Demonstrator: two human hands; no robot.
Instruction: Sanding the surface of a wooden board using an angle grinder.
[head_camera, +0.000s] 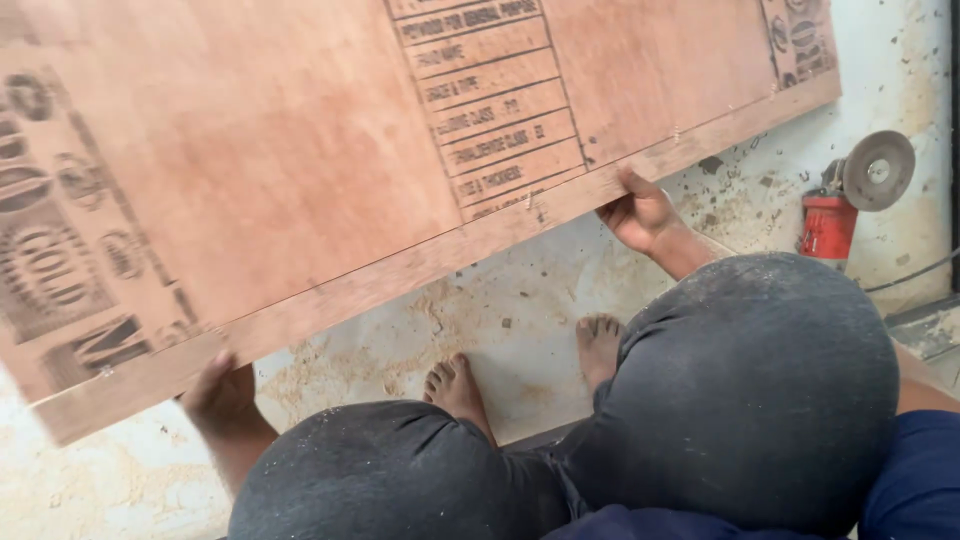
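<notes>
Head view showed each hand, left hand (220, 395) and right hand (640, 212), clamped on the plywood sheet (300, 170); a slip might have dropped its edge onto the bare feet (460, 388).

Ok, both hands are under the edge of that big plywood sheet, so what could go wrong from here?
1. The plywood sheet is held only at its near edge by the left hand and right hand; it could slip or tip.
2. The bare feet are just below that edge and could be struck.
3. Sawdust on the floor may be slippery, and a grinder sits close by.
</notes>
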